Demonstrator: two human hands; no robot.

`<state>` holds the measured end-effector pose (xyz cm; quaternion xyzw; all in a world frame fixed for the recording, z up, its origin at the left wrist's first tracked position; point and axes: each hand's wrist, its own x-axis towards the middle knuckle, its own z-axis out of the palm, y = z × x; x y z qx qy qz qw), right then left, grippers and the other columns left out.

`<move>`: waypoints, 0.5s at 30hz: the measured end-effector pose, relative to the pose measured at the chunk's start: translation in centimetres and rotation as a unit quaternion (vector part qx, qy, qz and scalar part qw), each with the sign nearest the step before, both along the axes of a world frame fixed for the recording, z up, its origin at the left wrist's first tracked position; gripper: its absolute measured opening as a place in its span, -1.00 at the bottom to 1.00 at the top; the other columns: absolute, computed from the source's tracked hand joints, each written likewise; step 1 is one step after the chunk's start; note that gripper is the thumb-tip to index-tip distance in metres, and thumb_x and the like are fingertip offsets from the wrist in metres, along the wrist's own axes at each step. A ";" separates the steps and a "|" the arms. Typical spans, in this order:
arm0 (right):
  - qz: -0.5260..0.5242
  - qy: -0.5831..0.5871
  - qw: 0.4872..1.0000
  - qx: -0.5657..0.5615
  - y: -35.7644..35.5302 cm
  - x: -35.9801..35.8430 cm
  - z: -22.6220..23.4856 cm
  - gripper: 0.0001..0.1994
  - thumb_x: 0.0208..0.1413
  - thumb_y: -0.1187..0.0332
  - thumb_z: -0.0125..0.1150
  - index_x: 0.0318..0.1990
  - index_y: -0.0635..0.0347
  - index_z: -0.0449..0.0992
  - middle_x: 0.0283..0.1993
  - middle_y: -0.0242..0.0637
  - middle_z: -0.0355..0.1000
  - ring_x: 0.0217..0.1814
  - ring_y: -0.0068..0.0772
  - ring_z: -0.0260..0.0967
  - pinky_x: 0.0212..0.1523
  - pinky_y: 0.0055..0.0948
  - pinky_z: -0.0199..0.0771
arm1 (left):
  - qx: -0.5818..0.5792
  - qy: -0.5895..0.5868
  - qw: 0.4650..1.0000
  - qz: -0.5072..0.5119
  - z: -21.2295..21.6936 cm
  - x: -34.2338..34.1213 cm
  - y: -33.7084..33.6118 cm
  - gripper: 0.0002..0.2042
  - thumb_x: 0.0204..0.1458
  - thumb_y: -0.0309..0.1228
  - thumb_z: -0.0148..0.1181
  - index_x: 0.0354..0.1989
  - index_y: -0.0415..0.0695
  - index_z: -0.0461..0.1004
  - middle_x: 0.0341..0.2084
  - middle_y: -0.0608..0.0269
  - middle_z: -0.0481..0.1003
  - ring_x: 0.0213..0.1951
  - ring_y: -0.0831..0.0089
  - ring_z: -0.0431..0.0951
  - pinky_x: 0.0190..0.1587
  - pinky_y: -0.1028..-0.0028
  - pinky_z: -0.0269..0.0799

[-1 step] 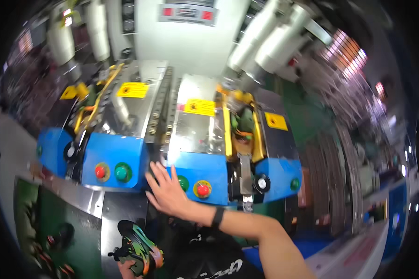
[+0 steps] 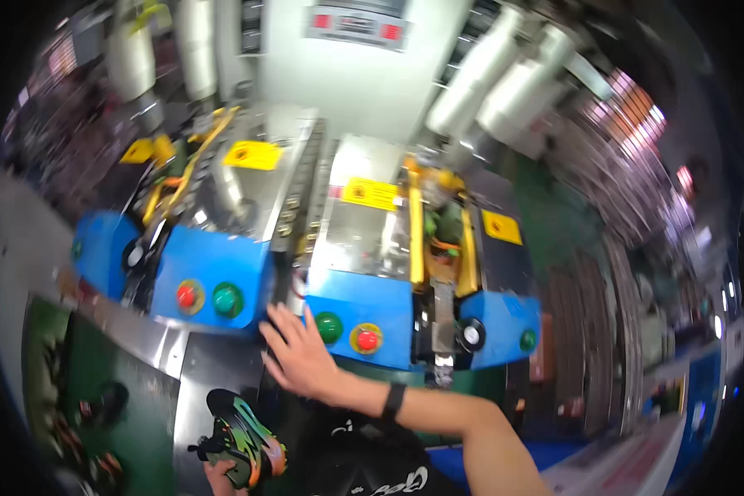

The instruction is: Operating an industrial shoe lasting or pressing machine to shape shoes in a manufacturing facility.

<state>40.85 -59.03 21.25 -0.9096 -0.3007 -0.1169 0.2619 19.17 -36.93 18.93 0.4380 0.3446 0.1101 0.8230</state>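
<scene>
My right hand [image 2: 304, 362] reaches across from the right with fingers spread, holding nothing. Its fingertips are beside a green push button [image 2: 328, 327] on the blue front panel [image 2: 360, 296] of a machine; whether they touch the panel, I cannot tell. A red button [image 2: 366, 338] sits to the right of the green one. Low in the picture, my left hand [image 2: 220, 478] grips a black, green and orange shoe [image 2: 252, 438], partly covering its lower end. Another shoe [image 2: 448, 227], green and orange, is clamped between yellow arms in the machine's right station.
The machine's left station has its own blue panel [image 2: 211, 269] with a red [image 2: 189, 295] and a green button [image 2: 227, 300]. White cylinders [image 2: 504, 83] slant above. Further shoes [image 2: 103, 405] are at the lower left. Racks [image 2: 587, 314] stand on the right, blurred.
The view has shifted slightly, so the machine sits further right in the picture. My right hand has shifted left relative to the green button, which is now uncovered. My left hand still holds the shoe.
</scene>
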 end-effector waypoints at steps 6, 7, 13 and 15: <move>0.194 0.389 0.883 0.180 7.9 -11.0 -5.8 -0.70 0.11 0.31 0.19 -0.06 0.31 0.46 -0.07 -0.05 0.48 0.02 -0.10 0.46 0.06 -0.24 0.43 | 0.066 0.145 0.973 0.169 -2.9 -6.1 3.0 -0.55 -0.36 -0.63 0.19 -0.18 -0.16 0.24 -0.31 0.19 0.33 -0.25 0.32 0.44 -0.17 0.31 0.46; 0.254 0.424 0.850 0.182 7.9 -12.4 -6.0 -0.71 0.12 0.30 0.19 -0.07 0.31 0.47 -0.11 -0.05 0.50 -0.04 -0.11 0.49 0.00 -0.29 0.46 | 0.111 0.224 0.952 0.175 -4.1 -7.0 2.6 -0.52 -0.38 -0.61 0.25 -0.19 -0.15 0.24 -0.30 0.21 0.30 -0.22 0.34 0.39 -0.15 0.29 0.42; 0.401 0.395 0.822 0.089 15.1 -15.7 -2.9 -0.71 0.12 0.31 0.20 -0.06 0.29 0.48 -0.17 -0.09 0.53 -0.14 -0.24 0.54 -0.09 -0.41 0.49 | 0.359 0.220 0.899 0.119 -13.1 -5.9 8.9 -0.26 -0.28 -0.41 0.26 0.18 -0.19 0.12 -0.04 -0.05 0.33 0.06 0.11 0.36 0.18 0.27 0.24; 0.332 0.454 0.824 0.070 17.6 -15.1 -2.9 -0.74 0.15 0.36 0.18 -0.07 0.32 0.48 -0.19 -0.14 0.55 -0.17 -0.36 0.54 -0.11 -0.45 0.49 | 0.373 0.169 0.907 0.095 -15.2 -5.4 10.3 -0.28 -0.29 -0.39 0.31 0.15 -0.18 0.16 -0.03 -0.02 0.33 0.07 0.11 0.33 0.17 0.24 0.23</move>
